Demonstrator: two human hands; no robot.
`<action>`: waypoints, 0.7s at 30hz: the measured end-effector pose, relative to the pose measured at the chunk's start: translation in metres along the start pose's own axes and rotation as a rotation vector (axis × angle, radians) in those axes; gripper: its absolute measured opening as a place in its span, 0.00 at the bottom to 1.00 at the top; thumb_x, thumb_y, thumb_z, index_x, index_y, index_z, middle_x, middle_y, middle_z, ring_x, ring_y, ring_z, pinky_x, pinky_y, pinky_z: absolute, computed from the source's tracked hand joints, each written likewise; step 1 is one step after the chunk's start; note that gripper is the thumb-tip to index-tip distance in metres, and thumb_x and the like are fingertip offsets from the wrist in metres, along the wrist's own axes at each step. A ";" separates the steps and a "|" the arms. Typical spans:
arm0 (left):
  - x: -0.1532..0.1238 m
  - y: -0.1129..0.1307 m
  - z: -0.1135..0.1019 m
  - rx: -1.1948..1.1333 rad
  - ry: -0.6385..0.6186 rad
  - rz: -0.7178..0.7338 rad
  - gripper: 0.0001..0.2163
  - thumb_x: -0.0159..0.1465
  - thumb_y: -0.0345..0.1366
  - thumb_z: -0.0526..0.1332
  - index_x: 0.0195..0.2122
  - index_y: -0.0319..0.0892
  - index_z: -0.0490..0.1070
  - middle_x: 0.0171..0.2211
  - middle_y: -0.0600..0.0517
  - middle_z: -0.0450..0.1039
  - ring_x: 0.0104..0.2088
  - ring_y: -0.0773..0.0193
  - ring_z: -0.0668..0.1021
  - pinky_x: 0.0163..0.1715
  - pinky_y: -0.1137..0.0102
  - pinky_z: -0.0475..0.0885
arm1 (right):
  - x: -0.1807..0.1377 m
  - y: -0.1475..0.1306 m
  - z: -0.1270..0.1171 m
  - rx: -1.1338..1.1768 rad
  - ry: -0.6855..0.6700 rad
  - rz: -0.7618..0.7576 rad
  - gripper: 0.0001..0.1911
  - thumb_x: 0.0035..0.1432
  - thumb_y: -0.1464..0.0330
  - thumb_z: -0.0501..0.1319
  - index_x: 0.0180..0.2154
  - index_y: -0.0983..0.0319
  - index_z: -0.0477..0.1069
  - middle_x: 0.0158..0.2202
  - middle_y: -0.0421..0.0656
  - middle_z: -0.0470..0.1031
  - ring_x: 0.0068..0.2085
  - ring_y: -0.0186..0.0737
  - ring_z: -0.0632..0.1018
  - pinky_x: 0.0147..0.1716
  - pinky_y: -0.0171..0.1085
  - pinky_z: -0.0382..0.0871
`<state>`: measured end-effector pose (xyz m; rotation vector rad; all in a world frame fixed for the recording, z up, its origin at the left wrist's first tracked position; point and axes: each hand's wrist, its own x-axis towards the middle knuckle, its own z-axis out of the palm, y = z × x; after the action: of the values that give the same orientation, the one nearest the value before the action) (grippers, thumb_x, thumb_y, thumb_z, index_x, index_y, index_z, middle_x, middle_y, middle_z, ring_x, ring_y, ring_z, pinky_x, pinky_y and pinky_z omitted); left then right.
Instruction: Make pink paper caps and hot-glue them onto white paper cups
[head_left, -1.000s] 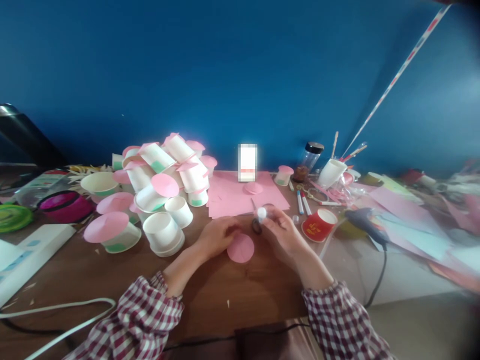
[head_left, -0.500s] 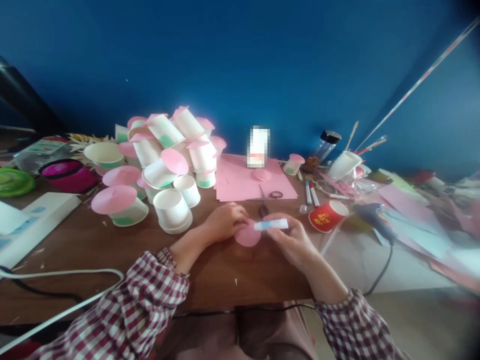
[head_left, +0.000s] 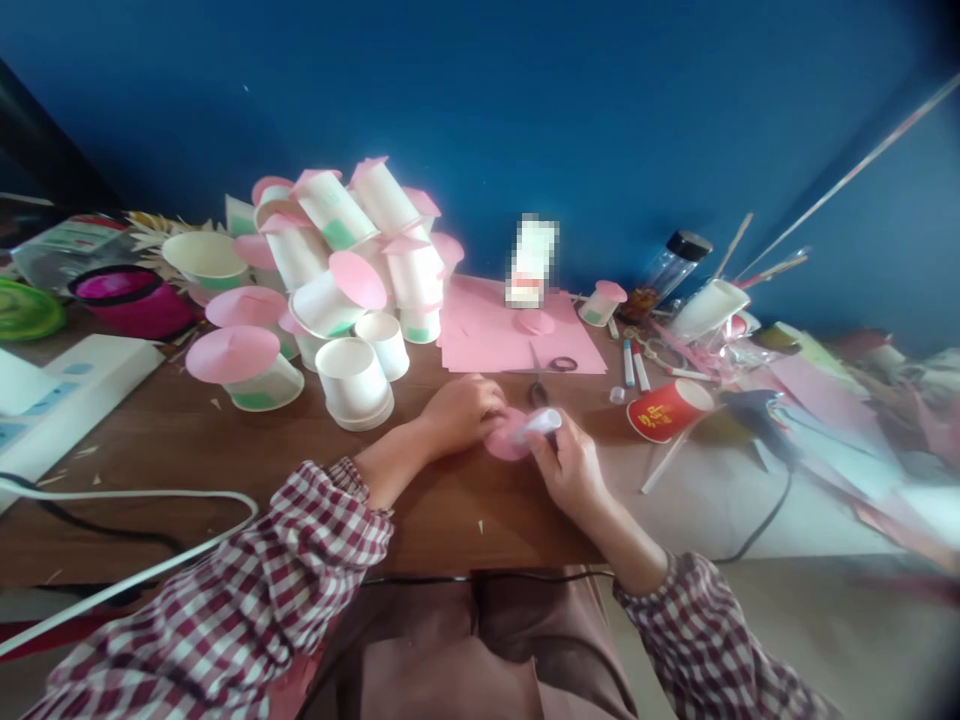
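My left hand has its fingers curled at the upper left edge of a small pink paper disc, holding it over the brown table. In my right hand is a white and blue glue stick, gripped by thumb and fingers. It slants down to the left, with its lower end over the disc. Whether it touches the paper is hard to tell. Just beyond my hands lies a pair of scissors, its blades on the stacked pink paper sheets.
Left stands a heap of white paper cups with pink cone tops, with bare cups in front. A red paper cup, markers and a glue gun are at right. A power strip sits far left.
The glue stick has gone from lying nearly level to a slant, with its lower end moved in over the disc. My left hand keeps holding the disc. The head view has tilted down slightly.
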<state>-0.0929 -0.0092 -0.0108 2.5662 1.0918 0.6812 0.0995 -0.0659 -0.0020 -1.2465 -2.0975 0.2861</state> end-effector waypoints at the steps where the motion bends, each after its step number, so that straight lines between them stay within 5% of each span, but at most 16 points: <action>1: 0.000 0.001 0.000 0.002 -0.002 -0.003 0.08 0.60 0.33 0.59 0.35 0.42 0.78 0.40 0.51 0.77 0.41 0.61 0.74 0.45 0.66 0.67 | -0.001 0.001 0.000 -0.012 0.007 -0.005 0.09 0.62 0.63 0.53 0.37 0.61 0.67 0.32 0.45 0.73 0.33 0.42 0.74 0.33 0.36 0.66; 21: 0.000 0.004 -0.003 -0.023 -0.009 -0.027 0.08 0.60 0.35 0.59 0.34 0.43 0.78 0.39 0.51 0.77 0.40 0.61 0.74 0.44 0.66 0.66 | -0.003 0.000 0.004 -0.079 -0.120 -0.042 0.15 0.63 0.59 0.50 0.40 0.62 0.69 0.34 0.48 0.75 0.34 0.44 0.76 0.33 0.37 0.66</action>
<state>-0.0917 -0.0114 -0.0067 2.5280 1.1073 0.6709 0.0976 -0.0681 -0.0063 -1.2569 -2.2543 0.2674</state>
